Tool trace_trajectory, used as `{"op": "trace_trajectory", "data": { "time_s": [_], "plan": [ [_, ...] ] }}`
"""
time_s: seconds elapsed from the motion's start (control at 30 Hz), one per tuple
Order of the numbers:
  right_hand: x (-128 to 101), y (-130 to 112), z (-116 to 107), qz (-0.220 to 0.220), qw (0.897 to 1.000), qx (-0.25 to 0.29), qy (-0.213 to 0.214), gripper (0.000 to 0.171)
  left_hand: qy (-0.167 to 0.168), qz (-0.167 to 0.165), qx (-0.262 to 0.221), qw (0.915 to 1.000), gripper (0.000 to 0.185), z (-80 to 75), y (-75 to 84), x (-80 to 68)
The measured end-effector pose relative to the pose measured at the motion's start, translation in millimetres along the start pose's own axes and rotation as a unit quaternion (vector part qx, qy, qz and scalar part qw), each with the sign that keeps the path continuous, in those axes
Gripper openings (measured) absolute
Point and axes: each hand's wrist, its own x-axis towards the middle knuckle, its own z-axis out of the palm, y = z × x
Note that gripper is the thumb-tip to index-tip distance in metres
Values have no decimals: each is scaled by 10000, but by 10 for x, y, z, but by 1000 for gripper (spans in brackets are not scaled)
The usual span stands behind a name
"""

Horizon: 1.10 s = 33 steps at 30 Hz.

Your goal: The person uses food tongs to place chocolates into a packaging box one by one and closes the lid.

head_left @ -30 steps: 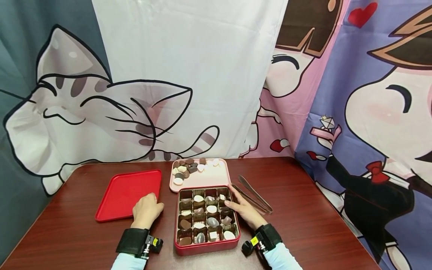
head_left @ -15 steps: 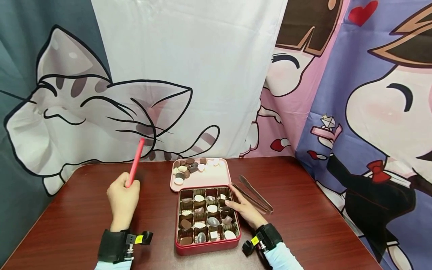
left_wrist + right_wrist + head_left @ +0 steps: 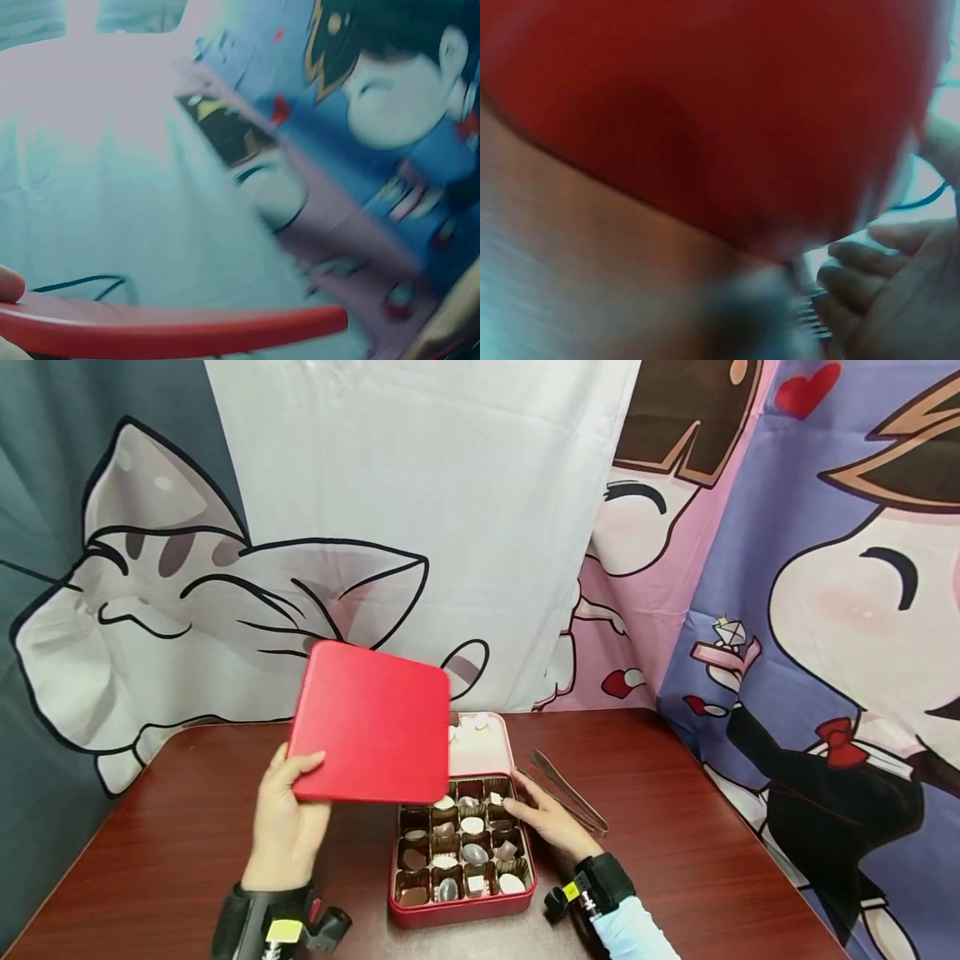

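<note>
The left hand (image 3: 285, 827) grips the red lid (image 3: 371, 722) by its near edge, tilted above the chocolate box (image 3: 461, 852). The right hand (image 3: 547, 822) rests open, fingers straight, on the box's right rim.

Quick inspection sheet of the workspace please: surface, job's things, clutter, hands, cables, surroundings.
Surface: dark wood table.
Job's things: red lid held in the air, tilted, over the far left corner of the open red box; box holds chocolates in paper cups.
Clutter: pink tray behind the box, partly hidden by the lid; metal tongs right of the box.
Hands: left hand grips the lid's near edge; right hand rests on the box's right rim.
Cables: nothing seen.
Surroundings: cartoon curtains behind the table.
</note>
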Motion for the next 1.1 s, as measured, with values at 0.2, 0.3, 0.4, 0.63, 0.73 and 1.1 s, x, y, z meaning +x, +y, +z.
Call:
{"op": "trace_trajectory", "data": {
  "time_s": [0.2,0.3,0.4,0.63,0.73,1.1],
  "plan": [
    [-157,-430,-16,-925,9895,1092,-188,60,-350,-757,820,9931,36,128,-307,-110],
    [-235,-570,-4,-1028,9783,1782,-229,61,-541,-902,1198,9872,36,172,-441,-165],
    [-279,-654,24,-857,9727,2154,-85,62,-740,-941,1413,9827,34,195,-537,-217],
    [-294,-685,101,-443,9620,2694,98,71,-923,-965,2569,9572,74,235,-662,-322],
    [-300,-659,120,-244,9598,2793,112,73,-948,-821,3415,9315,86,234,-711,-364],
    [-346,-615,150,63,9709,2382,219,80,-753,-477,4880,8683,88,-33,-858,-545]
  ]
}}
